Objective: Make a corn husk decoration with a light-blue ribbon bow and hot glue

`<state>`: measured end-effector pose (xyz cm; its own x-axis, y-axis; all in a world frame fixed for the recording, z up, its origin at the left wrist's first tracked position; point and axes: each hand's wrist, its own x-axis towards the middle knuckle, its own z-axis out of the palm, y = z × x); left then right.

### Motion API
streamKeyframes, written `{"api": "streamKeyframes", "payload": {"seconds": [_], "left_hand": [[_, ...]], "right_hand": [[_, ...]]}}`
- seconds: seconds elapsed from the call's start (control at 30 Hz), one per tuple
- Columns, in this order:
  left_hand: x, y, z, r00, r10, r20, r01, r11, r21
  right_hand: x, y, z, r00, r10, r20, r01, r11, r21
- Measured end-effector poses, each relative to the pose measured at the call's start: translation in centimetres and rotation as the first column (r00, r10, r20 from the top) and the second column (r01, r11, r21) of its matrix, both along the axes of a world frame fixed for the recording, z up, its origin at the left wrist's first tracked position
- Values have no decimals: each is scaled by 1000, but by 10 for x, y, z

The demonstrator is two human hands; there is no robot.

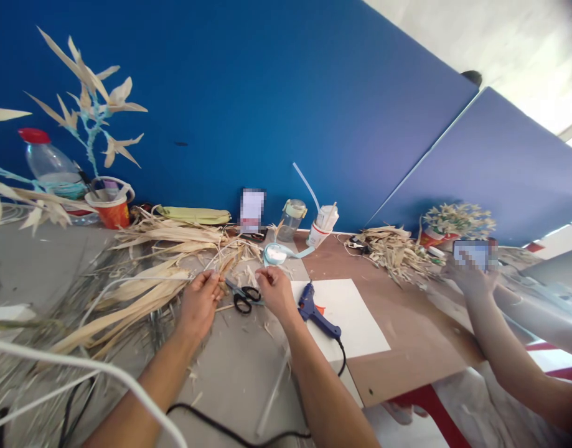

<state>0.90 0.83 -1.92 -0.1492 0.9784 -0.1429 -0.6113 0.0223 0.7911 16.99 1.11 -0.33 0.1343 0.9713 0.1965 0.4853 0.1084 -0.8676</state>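
left hand (200, 306) and right hand (277, 294) curled, whether anything is gripped cannot be told, scissors (239, 290) laid between them, dried husks (167, 283) spread by the left, glue gun (319, 316) laid on white paper (363, 326) by the right

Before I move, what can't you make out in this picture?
All head view:
Left hand and right hand: anything pinched is too small to tell.
Standing phone: screen blurred out.
Black cord: partly hidden by right forearm.
White cable: cut off by left and bottom edges.
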Motion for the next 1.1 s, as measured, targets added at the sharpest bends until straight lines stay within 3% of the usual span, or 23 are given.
{"api": "streamKeyframes", "payload": {"seconds": [0.17,0.37,0.5,0.63,0.83,0.97,1.03,1.1], "left_hand": [[-5,2,3,998,16,60,-17,1000,17],[-4,1,9,998,21,66,-21,1000,2],[-5,2,6,997,-11,75,13,1000,-16],[-5,4,2,993,-45,108,44,999,15],[-4,3,1,984,-82,156,82,997,10],[-4,3,0,979,-94,180,91,996,23],[-4,3,0,977,-91,194,85,996,38],[-4,3,0,975,-89,204,81,996,46]], "right_hand": [[15,8,-3,983,-139,117,131,988,76],[35,15,-1,960,-281,8,278,952,128],[37,17,-5,965,-230,-124,237,971,44],[31,17,-4,959,-180,-220,194,980,40],[22,10,25,951,-125,-284,156,984,90],[38,-14,46,999,34,26,-34,999,-1],[56,-34,49,967,70,246,-48,994,-94],[77,-53,45,884,47,465,39,984,-174]]}}
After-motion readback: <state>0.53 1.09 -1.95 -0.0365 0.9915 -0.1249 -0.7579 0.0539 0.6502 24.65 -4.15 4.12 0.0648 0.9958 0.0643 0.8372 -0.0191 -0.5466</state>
